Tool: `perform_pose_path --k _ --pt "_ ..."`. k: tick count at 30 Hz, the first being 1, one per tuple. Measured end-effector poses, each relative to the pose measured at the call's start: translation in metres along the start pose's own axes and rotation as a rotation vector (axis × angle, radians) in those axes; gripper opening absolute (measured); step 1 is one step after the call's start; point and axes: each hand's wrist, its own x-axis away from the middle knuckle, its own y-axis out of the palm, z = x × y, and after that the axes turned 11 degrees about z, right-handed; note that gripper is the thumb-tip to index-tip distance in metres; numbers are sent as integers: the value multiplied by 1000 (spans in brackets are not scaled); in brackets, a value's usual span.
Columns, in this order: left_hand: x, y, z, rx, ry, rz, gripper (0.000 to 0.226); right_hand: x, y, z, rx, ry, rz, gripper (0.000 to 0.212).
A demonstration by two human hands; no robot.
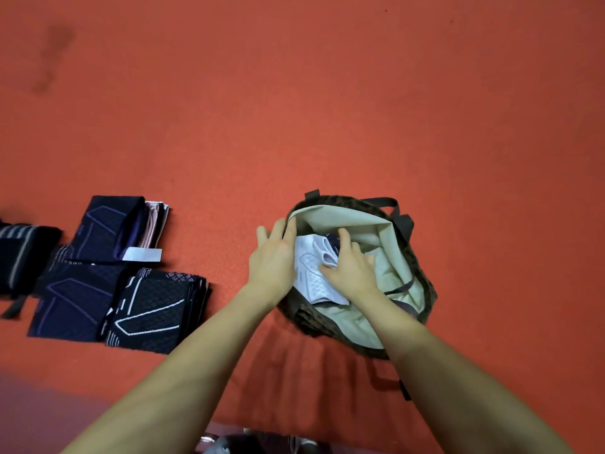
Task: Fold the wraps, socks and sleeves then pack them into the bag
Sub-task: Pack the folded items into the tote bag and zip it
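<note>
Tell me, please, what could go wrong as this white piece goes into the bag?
1. The left hand holds the bag open only at its rim; if it slips, the soft mouth may close over the white sleeve.
2. The right hand pressing the sleeve down may undo its fold.
3. The folded stacks still wait on the red floor; loose packing may leave too little room.

Two bare forearms, no sleeves showing up to frame edge. Left hand (271,260) and right hand (352,268) ungloved. No watch, rings or bands visible on wrists or fingers (344,235). Nails short, unpainted.
</note>
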Motion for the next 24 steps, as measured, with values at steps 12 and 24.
perform_pose_path --k 12,24 --pt "23 10 4 -120 -180 -42 91 9 6 15 259 -425 168 71" --pt "17 -9 -8 -139 31 -33 78 21 7 -8 -53 -167 -155 86"
